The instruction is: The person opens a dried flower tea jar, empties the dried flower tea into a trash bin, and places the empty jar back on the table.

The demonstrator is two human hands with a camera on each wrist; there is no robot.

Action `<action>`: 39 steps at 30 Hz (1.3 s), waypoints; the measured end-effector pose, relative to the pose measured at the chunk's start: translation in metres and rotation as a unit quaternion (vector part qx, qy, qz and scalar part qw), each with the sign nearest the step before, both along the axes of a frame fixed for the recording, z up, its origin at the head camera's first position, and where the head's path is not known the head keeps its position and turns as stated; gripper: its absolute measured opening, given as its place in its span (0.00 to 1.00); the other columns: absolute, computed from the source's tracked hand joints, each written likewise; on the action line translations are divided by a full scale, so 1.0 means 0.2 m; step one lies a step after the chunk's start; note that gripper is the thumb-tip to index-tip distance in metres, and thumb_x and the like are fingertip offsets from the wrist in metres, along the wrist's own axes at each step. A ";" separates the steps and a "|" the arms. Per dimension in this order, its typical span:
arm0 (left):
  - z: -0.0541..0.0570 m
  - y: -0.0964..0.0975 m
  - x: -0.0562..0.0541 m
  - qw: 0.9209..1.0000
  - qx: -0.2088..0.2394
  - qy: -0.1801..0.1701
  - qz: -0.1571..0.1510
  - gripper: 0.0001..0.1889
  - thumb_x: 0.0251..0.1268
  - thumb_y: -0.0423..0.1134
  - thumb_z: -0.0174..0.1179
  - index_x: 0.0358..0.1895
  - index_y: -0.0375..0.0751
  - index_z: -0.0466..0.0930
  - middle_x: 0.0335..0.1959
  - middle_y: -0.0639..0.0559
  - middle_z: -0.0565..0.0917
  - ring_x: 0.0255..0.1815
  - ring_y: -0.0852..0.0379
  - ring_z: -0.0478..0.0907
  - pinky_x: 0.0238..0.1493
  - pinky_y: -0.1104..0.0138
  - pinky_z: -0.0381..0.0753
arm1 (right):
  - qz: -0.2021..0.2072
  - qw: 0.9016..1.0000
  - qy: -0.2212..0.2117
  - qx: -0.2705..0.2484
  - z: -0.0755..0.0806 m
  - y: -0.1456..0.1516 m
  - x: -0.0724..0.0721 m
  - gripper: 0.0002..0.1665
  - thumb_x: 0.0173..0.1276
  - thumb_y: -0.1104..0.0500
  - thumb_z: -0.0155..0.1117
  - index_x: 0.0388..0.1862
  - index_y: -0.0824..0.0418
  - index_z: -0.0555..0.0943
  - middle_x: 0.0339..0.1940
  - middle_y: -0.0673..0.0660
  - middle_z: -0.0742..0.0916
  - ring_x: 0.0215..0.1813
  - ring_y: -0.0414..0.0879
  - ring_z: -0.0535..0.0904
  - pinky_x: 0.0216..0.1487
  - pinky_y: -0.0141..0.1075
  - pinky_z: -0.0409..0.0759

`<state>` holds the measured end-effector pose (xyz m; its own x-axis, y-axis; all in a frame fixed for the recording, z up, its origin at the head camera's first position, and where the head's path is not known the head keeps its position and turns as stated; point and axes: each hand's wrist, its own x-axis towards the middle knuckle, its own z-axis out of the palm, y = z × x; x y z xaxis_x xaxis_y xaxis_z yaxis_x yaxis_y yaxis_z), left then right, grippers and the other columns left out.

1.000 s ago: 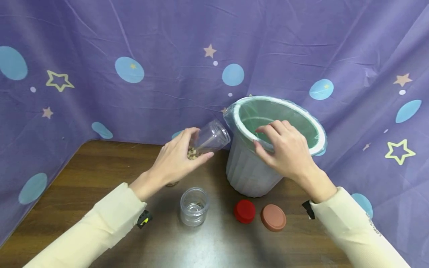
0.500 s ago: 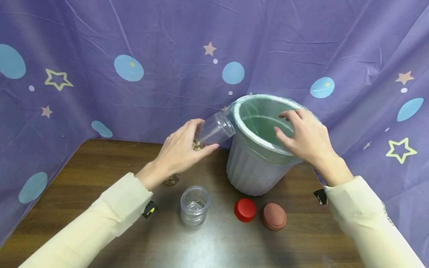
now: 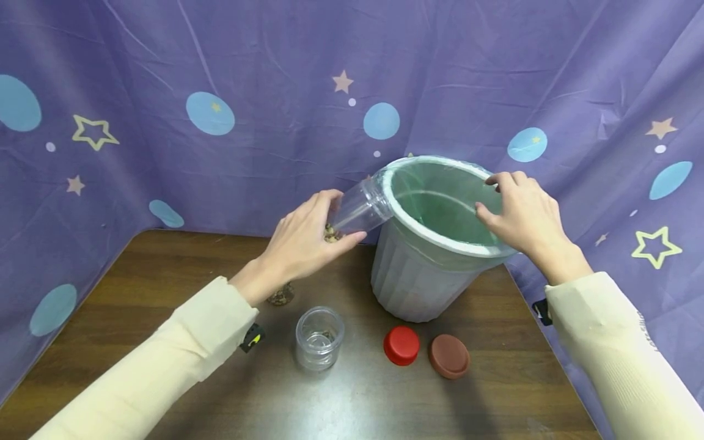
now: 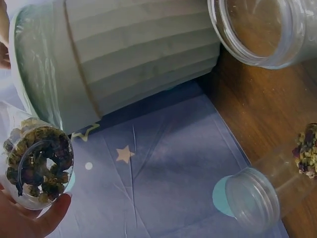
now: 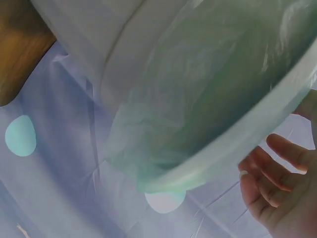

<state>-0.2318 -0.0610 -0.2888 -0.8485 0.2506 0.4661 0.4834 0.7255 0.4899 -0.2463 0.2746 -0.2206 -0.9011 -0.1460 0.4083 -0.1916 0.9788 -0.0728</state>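
My left hand (image 3: 299, 241) grips a clear jar (image 3: 360, 209), tilted with its mouth right at the left rim of a grey bin (image 3: 409, 281). Dried flower buds (image 4: 37, 166) lie in the jar's bottom end, as the left wrist view shows. My right hand (image 3: 528, 214) hovers over the bin's right rim, fingers loosely bent and holding nothing. In the right wrist view its fingers (image 5: 270, 173) are close beside the lined rim.
A clear jar (image 3: 319, 339) with a few bits at its bottom stands on the wooden table (image 3: 181, 269). Another jar (image 4: 252, 198) with dried flowers is partly hidden behind my left arm. A red lid (image 3: 401, 345) and a brownish lid (image 3: 449, 356) lie before the bin.
My left hand has brought the tilted jar rightward and up to the bin's rim. My right hand has moved right, from over the bin's front rim to its right side.
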 end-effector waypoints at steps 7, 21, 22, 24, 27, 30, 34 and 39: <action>0.02 0.02 -0.01 1.000 0.009 -0.014 -0.001 0.39 0.56 0.66 0.62 0.65 0.47 0.67 0.55 0.49 0.80 0.48 0.51 0.80 0.44 0.52 0.81 | -0.045 0.997 -0.056 0.011 0.02 0.06 -0.03 0.29 0.66 0.51 0.58 0.61 0.66 0.70 0.58 0.76 0.72 0.55 0.74 0.69 0.44 0.69 0.71; 0.05 0.09 -0.03 1.000 0.029 -0.001 0.004 0.37 0.56 0.65 0.63 0.63 0.47 0.69 0.52 0.50 0.81 0.45 0.51 0.80 0.43 0.52 0.81 | -0.111 0.981 -0.155 0.022 0.02 0.21 -0.06 0.38 0.66 0.47 0.56 0.57 0.80 0.64 0.50 0.81 0.71 0.53 0.81 0.68 0.43 0.69 0.70; 0.05 0.09 -0.03 1.000 0.031 0.000 0.006 0.37 0.56 0.65 0.63 0.63 0.47 0.69 0.52 0.50 0.81 0.45 0.51 0.80 0.43 0.52 0.81 | -0.120 0.978 -0.168 0.020 0.02 0.21 -0.06 0.39 0.67 0.46 0.56 0.56 0.82 0.64 0.50 0.83 0.71 0.52 0.82 0.68 0.43 0.69 0.70; 0.06 0.10 -0.04 0.999 0.036 0.002 0.007 0.37 0.56 0.65 0.63 0.63 0.47 0.70 0.52 0.50 0.81 0.45 0.51 0.80 0.44 0.53 0.81 | -0.136 0.971 -0.194 0.015 0.02 0.22 -0.06 0.40 0.67 0.44 0.55 0.53 0.84 0.64 0.50 0.86 0.72 0.52 0.84 0.69 0.43 0.68 0.71; 0.06 0.11 -0.04 0.999 0.041 0.008 0.005 0.36 0.56 0.64 0.64 0.63 0.47 0.70 0.52 0.50 0.81 0.46 0.51 0.80 0.44 0.53 0.80 | -0.148 0.962 -0.230 0.009 0.02 0.23 -0.06 0.41 0.68 0.42 0.52 0.52 0.84 0.65 0.50 0.88 0.73 0.53 0.85 0.69 0.44 0.66 0.72; 0.07 0.12 -0.05 0.999 0.042 0.012 0.001 0.36 0.55 0.64 0.64 0.63 0.48 0.70 0.52 0.50 0.81 0.46 0.51 0.80 0.44 0.53 0.80 | -0.151 0.956 -0.251 0.008 0.01 0.24 -0.06 0.39 0.68 0.42 0.51 0.50 0.81 0.67 0.50 0.86 0.74 0.53 0.84 0.69 0.43 0.65 0.73; 0.08 0.13 -0.05 0.999 0.040 0.016 0.000 0.36 0.54 0.63 0.65 0.64 0.49 0.71 0.50 0.50 0.81 0.46 0.52 0.80 0.44 0.53 0.80 | -0.155 0.955 -0.252 0.011 -0.02 0.24 -0.06 0.36 0.67 0.43 0.51 0.48 0.79 0.68 0.48 0.83 0.76 0.52 0.83 0.71 0.40 0.62 0.73; 0.08 0.13 -0.06 0.999 0.036 0.017 0.008 0.35 0.53 0.63 0.67 0.63 0.52 0.72 0.46 0.50 0.81 0.46 0.51 0.79 0.44 0.54 0.79 | -0.164 0.957 -0.241 -0.005 -0.04 0.22 -0.06 0.28 0.64 0.48 0.51 0.43 0.74 0.69 0.31 0.70 0.83 0.43 0.74 0.78 0.34 0.54 0.73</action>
